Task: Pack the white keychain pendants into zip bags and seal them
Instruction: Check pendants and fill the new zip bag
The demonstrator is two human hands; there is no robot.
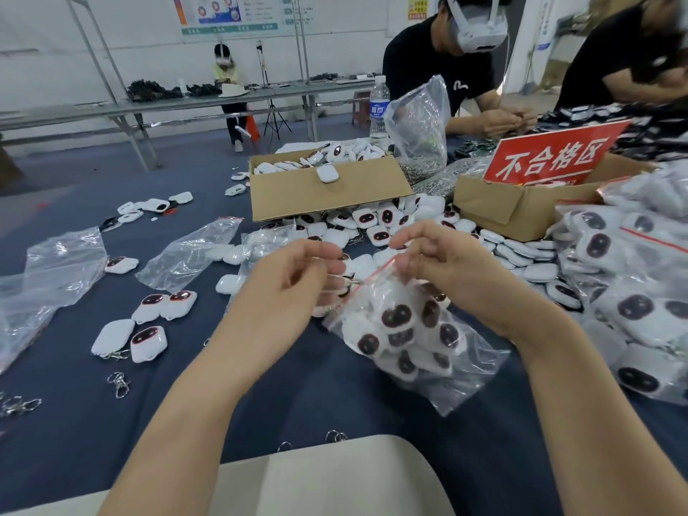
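A clear zip bag [404, 331] with a red zip line, filled with several white keychain pendants with dark faces, hangs tilted just above the blue table. My right hand [443, 266] pinches the bag's top edge at the zip line. My left hand [294, 284], fingers curled, meets the lower end of that zip edge and appears to pinch it; its fingertips are partly hidden. Loose pendants [376, 221] lie heaped behind my hands, and a few more pendants [149, 342] lie at the left.
Empty clear bags [186, 251] lie at the left. An open cardboard box [327, 195] of pendants stands behind, and a second box with a red sign [551, 158] to its right. Packed bags [633, 292] pile at the right edge. Loose clasps [119, 383] lie near me. Two people work across the table.
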